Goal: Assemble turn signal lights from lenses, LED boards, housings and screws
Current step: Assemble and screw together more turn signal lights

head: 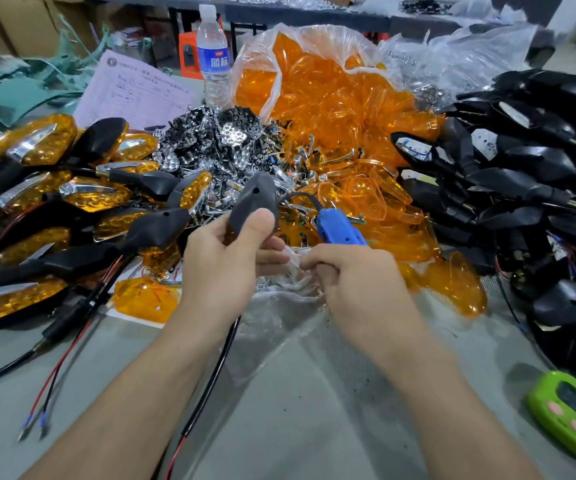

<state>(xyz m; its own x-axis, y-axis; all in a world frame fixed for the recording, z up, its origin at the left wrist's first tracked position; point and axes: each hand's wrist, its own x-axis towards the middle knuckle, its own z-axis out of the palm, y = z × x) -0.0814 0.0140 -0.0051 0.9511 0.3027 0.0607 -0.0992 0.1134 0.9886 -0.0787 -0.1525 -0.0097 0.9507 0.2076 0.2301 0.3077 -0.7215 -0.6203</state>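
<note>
Cluttered tabletop (314, 393): finished lights (37, 188) heaped left, bare housings (528, 174) right (plenty remain); left hand (224, 261) grips one housing (252, 206), right hand (352, 275) pinches clear bag (279, 317).

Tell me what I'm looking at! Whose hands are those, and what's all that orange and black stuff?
No machine here: a camera on a person's head looks down at their two hands. The left hand grips a dark housing, the shell of a turn signal light. The right hand curls its fingers at a clear plastic bag; whether they pinch anything is hidden. A blue tool shows just beyond it. Finished lights pile up on the left, shiny reflectors in the middle, orange lenses behind, black housings on the right.
</note>
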